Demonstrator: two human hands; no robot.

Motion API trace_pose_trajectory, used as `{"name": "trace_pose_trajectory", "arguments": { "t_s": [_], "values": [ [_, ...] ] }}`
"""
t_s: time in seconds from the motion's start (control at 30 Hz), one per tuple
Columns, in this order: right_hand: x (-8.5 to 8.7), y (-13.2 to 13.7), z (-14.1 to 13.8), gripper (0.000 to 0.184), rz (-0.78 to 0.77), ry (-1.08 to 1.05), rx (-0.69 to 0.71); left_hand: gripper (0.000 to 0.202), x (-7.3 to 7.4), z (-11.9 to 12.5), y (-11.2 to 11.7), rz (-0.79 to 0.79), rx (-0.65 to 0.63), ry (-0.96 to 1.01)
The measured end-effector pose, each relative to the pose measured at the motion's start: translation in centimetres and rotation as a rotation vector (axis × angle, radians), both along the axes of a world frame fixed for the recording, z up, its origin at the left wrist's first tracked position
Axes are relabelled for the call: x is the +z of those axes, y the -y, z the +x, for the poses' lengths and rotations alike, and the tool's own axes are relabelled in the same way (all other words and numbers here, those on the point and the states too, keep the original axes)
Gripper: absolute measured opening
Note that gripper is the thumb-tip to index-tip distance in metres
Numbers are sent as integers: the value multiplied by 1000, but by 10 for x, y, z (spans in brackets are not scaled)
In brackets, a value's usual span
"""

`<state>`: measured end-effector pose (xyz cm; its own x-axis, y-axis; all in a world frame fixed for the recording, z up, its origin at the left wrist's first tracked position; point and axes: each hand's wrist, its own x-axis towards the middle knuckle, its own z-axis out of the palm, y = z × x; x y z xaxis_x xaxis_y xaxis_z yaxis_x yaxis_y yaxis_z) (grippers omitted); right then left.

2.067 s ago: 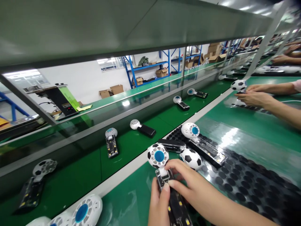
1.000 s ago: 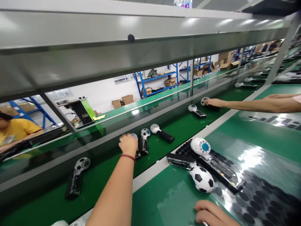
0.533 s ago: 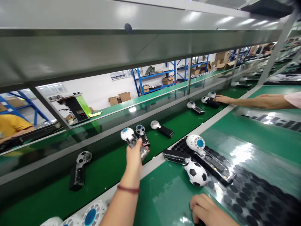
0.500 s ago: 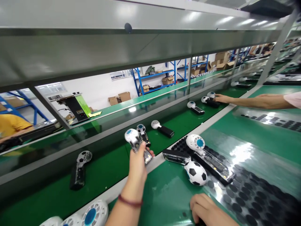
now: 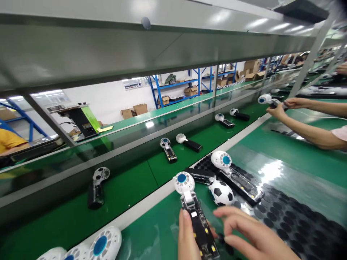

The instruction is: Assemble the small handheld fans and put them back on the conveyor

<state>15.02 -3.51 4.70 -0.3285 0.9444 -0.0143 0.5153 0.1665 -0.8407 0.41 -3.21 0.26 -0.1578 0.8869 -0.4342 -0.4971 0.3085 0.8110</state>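
Note:
My left hand [image 5: 187,238] grips an open hand-fan unit [image 5: 193,213], white round head with a blue hub up, bare circuit board in its black handle, over the near green bench. My right hand [image 5: 249,233] hovers just right of that handle, fingers curled in a loose pinch around something small and dark I cannot make out. Just beyond lie a football-patterned fan cover [image 5: 221,192], a black handle shell [image 5: 200,174] and another open fan unit [image 5: 235,177].
Several fan units ride the green conveyor belt [image 5: 130,184], one [image 5: 168,148] close ahead. A sheet of black round pads [image 5: 287,216] covers the bench to the right. White fan heads [image 5: 103,242] sit at lower left. Another person's hands [image 5: 279,108] hold a fan at far right.
My left hand reached to the belt, picked up a fan unit and brought it back to the bench. My right hand rose to meet it. The neighbour's hand left the belt holding a fan.

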Motion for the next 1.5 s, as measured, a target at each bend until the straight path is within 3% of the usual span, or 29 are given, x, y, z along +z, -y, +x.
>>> {"name": "trace_pose_trajectory", "arguments": {
  "t_s": [0.13,0.27,0.5,0.77,0.97,1.23,1.5],
  "values": [
    [27,-16,-25,15,-48,-4,-15,75,0,1,7,63,-15,-151],
    [33,-24,-38,17,-42,92,9,66,-2,-1,5,71,8,-295],
    [31,-24,-40,20,26,170,14,68,-4,-2,5,33,-77,-342],
    [28,-25,-42,19,27,142,14,62,1,0,6,22,-51,-353],
    [18,-22,-43,19,62,108,-12,76,9,0,8,-29,-29,-332],
    [11,-18,-45,17,57,49,-41,84,-1,-3,9,-34,-19,-249],
    [9,-15,-50,17,111,-42,-83,64,-7,-3,7,-57,86,-184]
  ]
}}
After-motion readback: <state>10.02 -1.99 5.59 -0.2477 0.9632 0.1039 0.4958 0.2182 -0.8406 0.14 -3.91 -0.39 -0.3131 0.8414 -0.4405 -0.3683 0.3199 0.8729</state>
